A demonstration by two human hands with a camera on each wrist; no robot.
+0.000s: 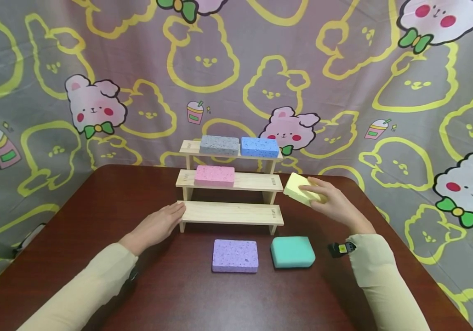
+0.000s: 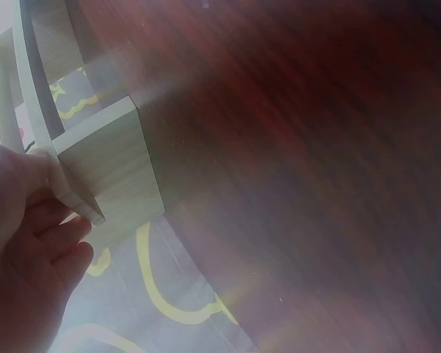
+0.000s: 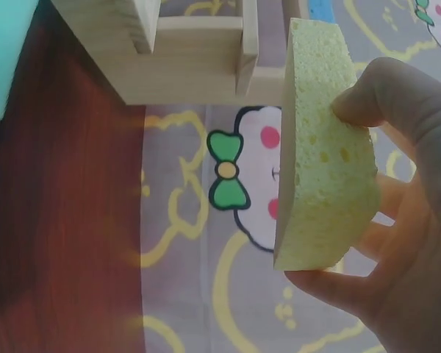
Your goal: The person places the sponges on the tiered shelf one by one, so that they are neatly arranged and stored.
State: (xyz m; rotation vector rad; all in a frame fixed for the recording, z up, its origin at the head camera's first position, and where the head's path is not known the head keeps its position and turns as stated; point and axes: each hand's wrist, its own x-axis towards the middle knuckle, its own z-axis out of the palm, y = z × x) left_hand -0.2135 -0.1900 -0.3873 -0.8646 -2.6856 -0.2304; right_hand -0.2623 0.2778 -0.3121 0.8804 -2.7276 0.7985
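My right hand [image 1: 331, 200] grips a yellow sponge [image 3: 323, 154] with thumb on one side and fingers on the other. It holds the sponge in the air beside the right end of the middle step of a three-step wooden rack [image 1: 228, 212]. At the rack's left side, my left hand [image 1: 159, 227] holds the end of the lowest step, thumb and curled fingers around its edge in the left wrist view. A pink sponge [image 1: 214, 176] lies on the middle step. Gray [image 1: 219, 145] and blue sponges [image 1: 259, 147] sit side by side on the top step.
On the dark wooden table [image 1: 162, 294], a purple sponge [image 1: 235, 255] and a teal sponge [image 1: 293, 252] lie in front of the rack. Behind the table hangs a gray cloth [image 1: 228, 101] printed with yellow outlines and cartoon animals.
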